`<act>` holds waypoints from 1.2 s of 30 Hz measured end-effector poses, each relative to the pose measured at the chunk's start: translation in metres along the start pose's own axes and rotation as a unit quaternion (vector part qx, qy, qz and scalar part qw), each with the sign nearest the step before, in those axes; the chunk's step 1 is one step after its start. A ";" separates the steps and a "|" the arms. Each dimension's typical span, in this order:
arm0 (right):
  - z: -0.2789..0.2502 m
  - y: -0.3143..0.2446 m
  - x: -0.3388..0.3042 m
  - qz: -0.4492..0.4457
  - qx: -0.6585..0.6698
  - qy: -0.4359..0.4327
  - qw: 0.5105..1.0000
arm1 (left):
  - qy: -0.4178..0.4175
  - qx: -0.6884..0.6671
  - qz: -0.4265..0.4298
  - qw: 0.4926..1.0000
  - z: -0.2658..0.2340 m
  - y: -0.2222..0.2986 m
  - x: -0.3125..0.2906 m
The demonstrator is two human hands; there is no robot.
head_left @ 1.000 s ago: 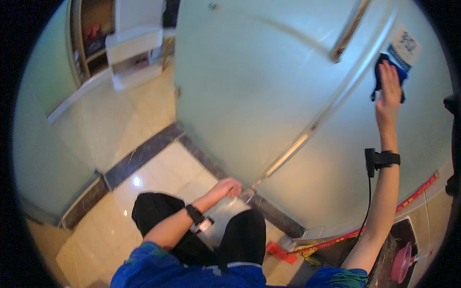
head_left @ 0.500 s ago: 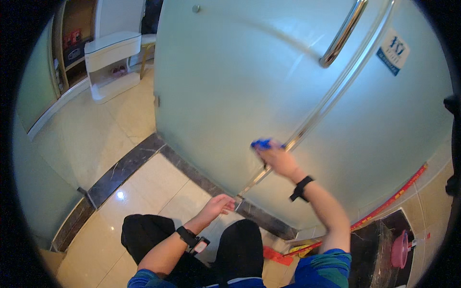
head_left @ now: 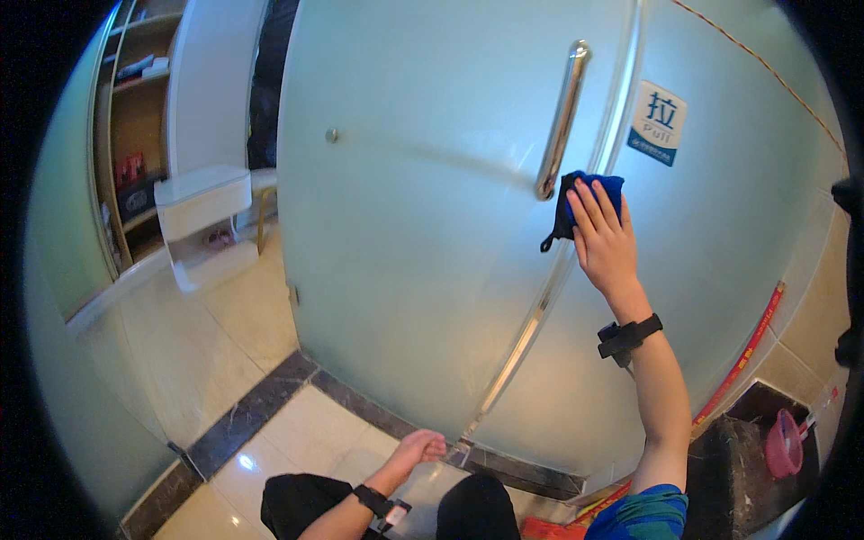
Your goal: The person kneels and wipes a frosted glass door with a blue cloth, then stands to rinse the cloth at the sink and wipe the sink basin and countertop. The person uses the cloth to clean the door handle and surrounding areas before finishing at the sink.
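Observation:
My right hand [head_left: 607,243] presses a blue and black cloth [head_left: 564,214] against the frosted glass door [head_left: 423,243], over the shiny vertical edge strip [head_left: 517,360]. Its fingers are stretched out across the cloth, and a small black loop hangs from the cloth's lower corner. The chrome pull handle [head_left: 562,126] is just left of the cloth, with a blue and white sign [head_left: 659,121] to its upper right. Low down, near the foot of the strip, my left hand [head_left: 418,452] has loosely curled fingers, with nothing seen in them.
A dark stone threshold [head_left: 369,405] runs beneath the door. At right, a red pole [head_left: 751,346] leans by a dark ledge where a pink basket [head_left: 785,444] stands. Beyond the glass at left are a white cabinet [head_left: 205,198] and a shelf unit [head_left: 139,135].
My right hand has moved up along the strip with the cloth, from low on the door to beside the handle. My left hand stays low, its fingers more curled. The view has tilted upward.

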State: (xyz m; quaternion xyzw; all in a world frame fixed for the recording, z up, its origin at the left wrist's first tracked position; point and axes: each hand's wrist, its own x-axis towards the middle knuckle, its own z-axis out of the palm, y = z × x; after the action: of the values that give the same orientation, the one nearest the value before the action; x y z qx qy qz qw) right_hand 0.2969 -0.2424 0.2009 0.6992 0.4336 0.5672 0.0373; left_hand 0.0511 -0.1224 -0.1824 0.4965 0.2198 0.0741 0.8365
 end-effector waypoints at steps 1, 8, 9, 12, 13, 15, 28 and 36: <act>-0.002 0.004 0.006 0.020 -0.006 0.024 0.999 | -0.003 0.007 -0.019 1.000 0.000 0.001 -0.001; 0.004 0.050 0.099 -0.043 -0.046 0.166 0.984 | 0.037 -0.008 -0.001 0.999 -0.014 0.008 -0.004; 0.001 0.056 0.114 -0.058 -0.063 0.158 0.984 | 0.038 -0.007 -0.005 0.999 -0.015 0.009 -0.003; -0.010 0.064 0.142 -0.090 -0.068 0.130 0.985 | 0.060 -0.002 -0.028 0.998 -0.014 0.011 -0.001; -0.013 0.063 0.140 -0.087 -0.063 0.100 0.989 | 0.061 -0.009 -0.028 0.998 -0.014 0.011 0.000; -0.016 0.060 0.130 -0.159 -0.020 0.024 0.987 | 0.037 -0.024 -0.017 0.999 -0.013 0.010 0.004; -0.014 0.077 0.136 -0.034 -0.072 0.150 0.985 | 0.001 -0.066 0.029 0.997 -0.009 -0.008 0.023; -0.006 0.065 0.142 0.002 0.014 0.190 0.982 | 0.015 -0.057 0.002 0.998 -0.010 0.006 0.015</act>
State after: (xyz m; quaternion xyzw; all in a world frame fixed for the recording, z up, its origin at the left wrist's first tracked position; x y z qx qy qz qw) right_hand 0.3264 -0.1935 0.3462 0.5800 0.4390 0.6838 -0.0565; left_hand 0.0608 -0.1066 -0.1855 0.4476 0.2273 0.0955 0.8596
